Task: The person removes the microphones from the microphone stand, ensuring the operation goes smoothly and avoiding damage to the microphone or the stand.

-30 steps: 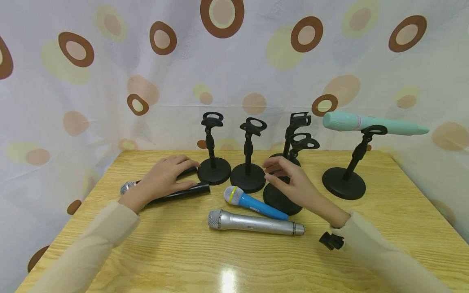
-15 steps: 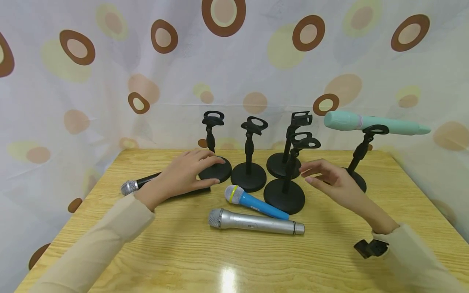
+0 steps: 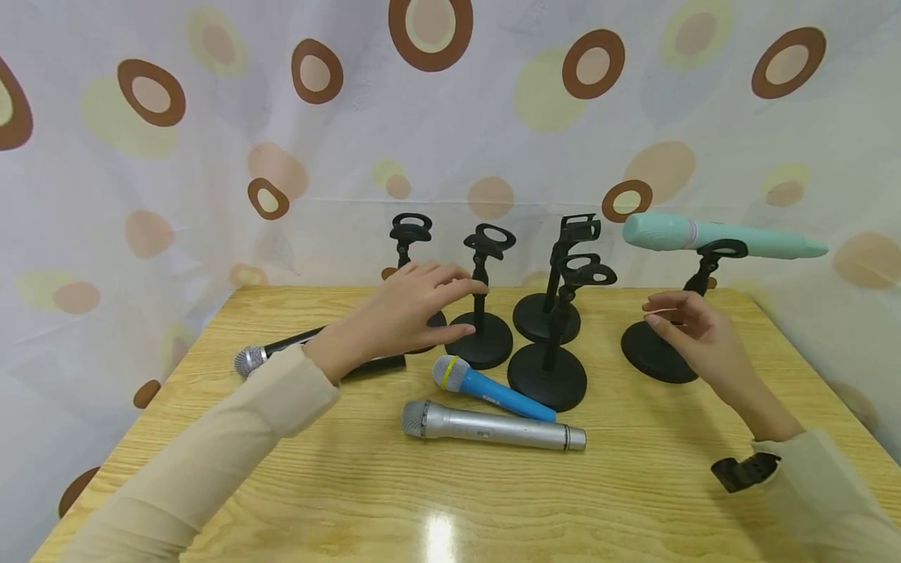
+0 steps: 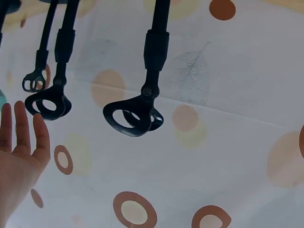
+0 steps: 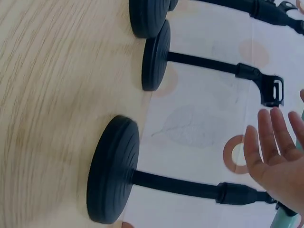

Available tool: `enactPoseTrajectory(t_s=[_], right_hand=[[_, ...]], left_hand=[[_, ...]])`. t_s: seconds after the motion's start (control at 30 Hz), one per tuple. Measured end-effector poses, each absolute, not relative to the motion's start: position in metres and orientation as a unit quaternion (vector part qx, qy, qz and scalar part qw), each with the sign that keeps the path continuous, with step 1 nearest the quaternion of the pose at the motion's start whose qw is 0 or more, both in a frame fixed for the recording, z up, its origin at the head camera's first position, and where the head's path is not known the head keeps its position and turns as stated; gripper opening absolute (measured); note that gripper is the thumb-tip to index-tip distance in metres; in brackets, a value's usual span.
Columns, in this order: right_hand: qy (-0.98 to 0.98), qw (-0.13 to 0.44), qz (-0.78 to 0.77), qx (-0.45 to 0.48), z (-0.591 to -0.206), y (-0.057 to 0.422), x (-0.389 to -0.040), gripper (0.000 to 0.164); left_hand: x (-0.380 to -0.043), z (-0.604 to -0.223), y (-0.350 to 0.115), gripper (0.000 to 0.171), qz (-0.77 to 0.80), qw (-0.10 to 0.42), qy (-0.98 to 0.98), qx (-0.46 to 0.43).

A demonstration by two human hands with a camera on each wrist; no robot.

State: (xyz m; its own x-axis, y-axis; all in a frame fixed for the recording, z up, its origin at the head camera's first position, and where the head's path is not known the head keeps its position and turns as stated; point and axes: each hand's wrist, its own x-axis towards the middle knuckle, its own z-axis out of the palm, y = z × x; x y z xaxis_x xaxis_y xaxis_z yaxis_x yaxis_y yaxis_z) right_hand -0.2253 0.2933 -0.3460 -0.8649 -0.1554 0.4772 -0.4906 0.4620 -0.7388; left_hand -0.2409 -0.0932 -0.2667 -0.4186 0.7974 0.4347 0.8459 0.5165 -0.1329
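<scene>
My left hand [image 3: 404, 313] reaches over the table with fingers extended and holds nothing. Its fingertips overlap the pole of a black microphone stand [image 3: 490, 344] in the head view, and its wrist passes over two black microphones [image 3: 281, 344]. Partly behind this hand stands another black stand [image 3: 411, 228]. My right hand [image 3: 704, 336], fingers loosely bent and holding nothing, is in front of the rightmost stand [image 3: 655, 352]. A mint-green microphone [image 3: 756, 241] lies across that stand's clip. In the right wrist view the right hand's fingers [image 5: 280, 142] are spread near the stands' clips.
Two more black stands [image 3: 545, 375] stand right of centre, one behind the other, their clips holding nothing. A blue microphone [image 3: 507, 396] and a silver microphone [image 3: 493, 430] lie in front of them on the wooden table [image 3: 366, 500]. A patterned cloth [image 3: 450, 141] hangs behind.
My left hand has moved right, from over the black microphones to the second stand. My right hand has moved right, from the middle stands to the rightmost one. The microphones and stands stay put.
</scene>
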Motion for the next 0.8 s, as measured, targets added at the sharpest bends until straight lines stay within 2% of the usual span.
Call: enactPoseTrajectory(t_s=[0.23,0.37,0.53,0.73,0.8], right_hand=[[-0.828,0.251,0.496,0.071,-0.354,0.313,-0.233,0.025],[-0.824,0.271,0.498,-0.006,-0.357,0.320,-0.238,0.024],[-0.835,0.250,0.488,-0.049,-0.360,0.325,-0.244,0.031],[-0.855,0.204,0.475,-0.041,-0.365,0.330,-0.253,0.061],[-0.857,0.189,0.477,-0.041,-0.367,0.330,-0.257,0.066]], left_hand=[[-0.245,-0.253,-0.071,0.044,-0.066,0.248,-0.827,-0.501],[-0.249,-0.245,-0.057,0.045,-0.065,0.255,-0.827,-0.497],[-0.256,-0.236,-0.038,0.045,-0.080,0.251,-0.833,-0.486],[-0.264,-0.229,-0.013,0.047,-0.097,0.224,-0.844,-0.477],[-0.266,-0.227,-0.004,0.049,-0.101,0.214,-0.849,-0.472]])
